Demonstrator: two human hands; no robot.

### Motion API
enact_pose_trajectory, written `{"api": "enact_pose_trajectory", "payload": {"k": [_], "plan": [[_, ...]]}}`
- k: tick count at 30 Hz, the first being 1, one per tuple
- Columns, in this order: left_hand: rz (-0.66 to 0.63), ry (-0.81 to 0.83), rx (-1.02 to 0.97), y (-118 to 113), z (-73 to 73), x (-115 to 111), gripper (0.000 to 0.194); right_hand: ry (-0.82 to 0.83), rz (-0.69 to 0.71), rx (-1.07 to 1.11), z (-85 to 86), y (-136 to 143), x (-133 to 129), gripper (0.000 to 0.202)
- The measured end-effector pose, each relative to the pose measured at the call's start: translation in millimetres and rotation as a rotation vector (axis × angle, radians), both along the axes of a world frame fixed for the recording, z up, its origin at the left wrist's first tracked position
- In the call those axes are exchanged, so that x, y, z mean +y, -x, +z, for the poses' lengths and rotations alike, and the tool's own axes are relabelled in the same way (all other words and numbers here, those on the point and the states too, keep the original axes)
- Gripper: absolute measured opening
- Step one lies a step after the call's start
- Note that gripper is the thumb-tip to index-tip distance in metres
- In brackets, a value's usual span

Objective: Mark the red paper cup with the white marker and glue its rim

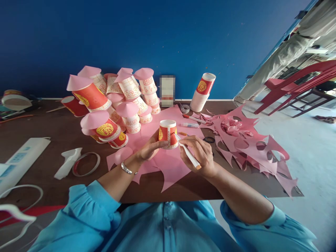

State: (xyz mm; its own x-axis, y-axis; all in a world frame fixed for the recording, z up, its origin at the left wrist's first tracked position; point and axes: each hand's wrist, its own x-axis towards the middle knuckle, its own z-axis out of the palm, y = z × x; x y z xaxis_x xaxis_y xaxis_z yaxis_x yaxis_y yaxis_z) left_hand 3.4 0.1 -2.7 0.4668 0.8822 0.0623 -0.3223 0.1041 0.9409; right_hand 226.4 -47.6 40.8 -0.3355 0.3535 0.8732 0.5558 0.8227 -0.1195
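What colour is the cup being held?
The cup is mostly red, with yellow and white markings, best seen in the head view.

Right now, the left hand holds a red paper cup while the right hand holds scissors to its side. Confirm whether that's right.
Not quite: the head view shows the right hand holding a white pen to the cup's side, not scissors. The left hand does hold the red paper cup.

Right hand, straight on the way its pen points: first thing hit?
Likely the red paper cup in the left hand. The pen in the right hand has its tip at the cup's side; whether it touches is unclear.
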Motion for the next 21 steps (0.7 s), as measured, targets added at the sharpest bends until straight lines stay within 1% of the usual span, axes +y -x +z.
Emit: {"api": "enact_pose_trajectory", "payload": {"k": [3, 8, 12, 17, 21], "plan": [[0.003, -0.009, 0.004, 0.5, -1.9, 0.5, 0.053, -0.012, -0.007, 0.004, 0.0, 0.7, 0.3, 0.031], [-0.013, -0.04, 0.039, 2.8, -8.5, 2.2, 0.063, -0.031, 0.012, 0.029, 0.2, 0.6, -1.1, 0.028], [-0.01, -0.107, 0.105, 5.9, -12.8, 3.3, 0.058, -0.043, 0.023, 0.002, 0.9, 0.5, -2.4, 0.026], [0.016, -0.192, 0.214, 7.7, -6.9, 2.2, 0.051, -0.089, 0.009, -0.033, -1.3, 2.9, -1.7, 0.022], [0.027, -0.215, 0.292, 8.0, -1.7, 0.9, 0.047, -0.082, 0.0, -0.036, -5.3, 5.5, -1.1, 0.028]]}}
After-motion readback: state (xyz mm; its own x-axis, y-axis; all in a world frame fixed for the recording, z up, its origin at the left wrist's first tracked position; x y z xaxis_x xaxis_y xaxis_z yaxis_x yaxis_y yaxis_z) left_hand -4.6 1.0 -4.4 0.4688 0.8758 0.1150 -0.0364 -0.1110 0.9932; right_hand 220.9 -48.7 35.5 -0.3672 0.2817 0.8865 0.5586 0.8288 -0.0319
